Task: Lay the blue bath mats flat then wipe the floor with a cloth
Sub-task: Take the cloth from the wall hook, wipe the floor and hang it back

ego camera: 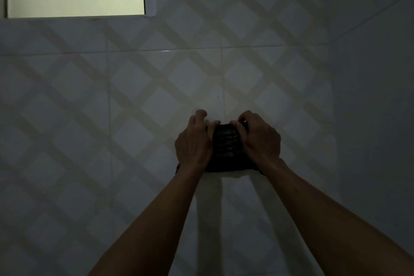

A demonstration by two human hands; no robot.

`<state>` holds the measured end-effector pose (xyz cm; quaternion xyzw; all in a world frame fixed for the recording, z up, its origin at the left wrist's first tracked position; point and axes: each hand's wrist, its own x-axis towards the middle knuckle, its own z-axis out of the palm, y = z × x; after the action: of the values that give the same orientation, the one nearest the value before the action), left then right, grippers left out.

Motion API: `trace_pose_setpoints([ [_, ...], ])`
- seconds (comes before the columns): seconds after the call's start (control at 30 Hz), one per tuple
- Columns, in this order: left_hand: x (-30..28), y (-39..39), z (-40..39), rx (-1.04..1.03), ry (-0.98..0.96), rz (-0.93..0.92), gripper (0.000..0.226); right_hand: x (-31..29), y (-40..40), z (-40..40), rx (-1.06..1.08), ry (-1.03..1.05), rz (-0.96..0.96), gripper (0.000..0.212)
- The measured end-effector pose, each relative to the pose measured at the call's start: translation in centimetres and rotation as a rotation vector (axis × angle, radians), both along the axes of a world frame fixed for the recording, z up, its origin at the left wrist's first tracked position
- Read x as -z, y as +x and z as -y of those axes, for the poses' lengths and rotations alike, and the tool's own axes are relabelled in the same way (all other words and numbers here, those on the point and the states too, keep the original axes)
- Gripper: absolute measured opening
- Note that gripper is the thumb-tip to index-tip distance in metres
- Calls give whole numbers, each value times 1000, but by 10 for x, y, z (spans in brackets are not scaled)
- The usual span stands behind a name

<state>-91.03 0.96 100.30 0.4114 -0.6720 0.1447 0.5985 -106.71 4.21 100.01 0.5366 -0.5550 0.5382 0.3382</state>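
Now, dark cloth (pixel 227 149) pressed between left hand (pixel 194 144), right hand (pixel 261 139) (tiled surface (pixel 134 107))

left hand (pixel 194 143), right hand (pixel 259 139) pressing dark cloth (pixel 226 148) on tiles (pixel 134 101).

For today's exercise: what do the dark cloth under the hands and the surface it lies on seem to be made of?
Cloth: likely soft woven or knitted fabric, matt, bunching into ridges between the left hand and right hand. Surface: probably glazed ceramic tile, with grout lines and glossy reflections.
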Motion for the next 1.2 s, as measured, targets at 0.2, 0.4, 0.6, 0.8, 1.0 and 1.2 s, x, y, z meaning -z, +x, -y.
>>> trace_pose_setpoints([
  [0.2, 25, -4, 6, -80, 3, 57, 37, 24, -1, -1, 64, 36, 30, 33],
  [0.4, 40, -7, 3, -72, 19, 3, 35, 37, -2, -1, 69, 62, 51, 31],
  [0.6, 48, -12, -1, -140, 48, 24, 51, 43, -1, -1, 59, 62, 89, 23],
  [0.8, 50, -10, -6, -238, 128, 74, 46, 43, -4, -7, 11, 113, 151, 24],
  [1.0, 50, -8, -13, -215, 176, 83, 46, 43, -4, -16, 14, 176, 160, 27],
  [1.2, 49, -6, -20, -171, 208, 84, 50, 41, -6, -26, -9, 239, 170, 32],
])
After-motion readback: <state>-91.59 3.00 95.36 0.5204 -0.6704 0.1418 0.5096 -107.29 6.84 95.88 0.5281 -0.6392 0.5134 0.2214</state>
